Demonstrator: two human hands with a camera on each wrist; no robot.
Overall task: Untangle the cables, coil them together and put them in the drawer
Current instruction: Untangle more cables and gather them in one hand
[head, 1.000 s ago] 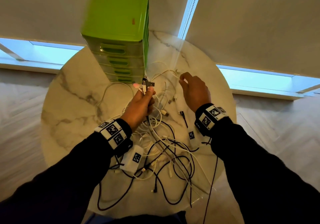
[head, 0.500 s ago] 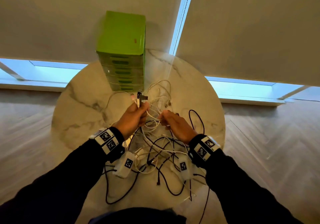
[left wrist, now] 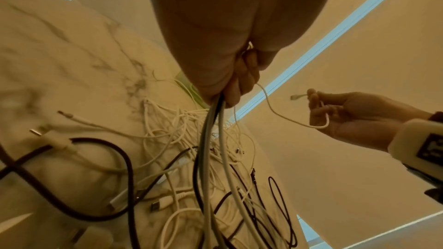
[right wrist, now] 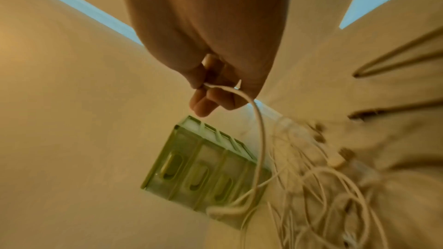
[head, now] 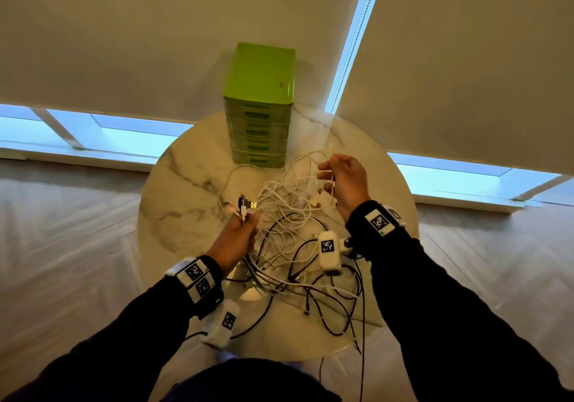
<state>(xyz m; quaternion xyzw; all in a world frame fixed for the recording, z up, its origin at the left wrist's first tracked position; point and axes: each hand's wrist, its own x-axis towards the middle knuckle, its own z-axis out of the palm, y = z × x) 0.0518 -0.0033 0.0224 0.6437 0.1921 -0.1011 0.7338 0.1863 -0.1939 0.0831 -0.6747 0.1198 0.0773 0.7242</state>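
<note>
A tangle of white and black cables [head: 292, 246] lies on the round marble table [head: 186, 190]. My left hand [head: 237, 237] grips a bunch of cable ends, their plugs [head: 247, 206] sticking up above the fist; in the left wrist view the gripped cables [left wrist: 213, 130] hang down from my fist [left wrist: 230, 82]. My right hand [head: 343, 181] is raised to the right and pinches one thin white cable [right wrist: 260, 132] near its end [left wrist: 296, 97]. The green drawer unit [head: 261, 106] stands at the table's far edge with all drawers closed.
Loose plugs [left wrist: 158, 204] and black cable loops [head: 338, 314] spread toward the table's near edge, some hanging over it. Window blinds [head: 155, 29] rise behind the table. Wooden floor [head: 62, 246] surrounds it.
My right hand left the middle of the tangle and lifted up and to the right, drawing one white cable out. My left hand kept its grip. The camera pulled back from the table.
</note>
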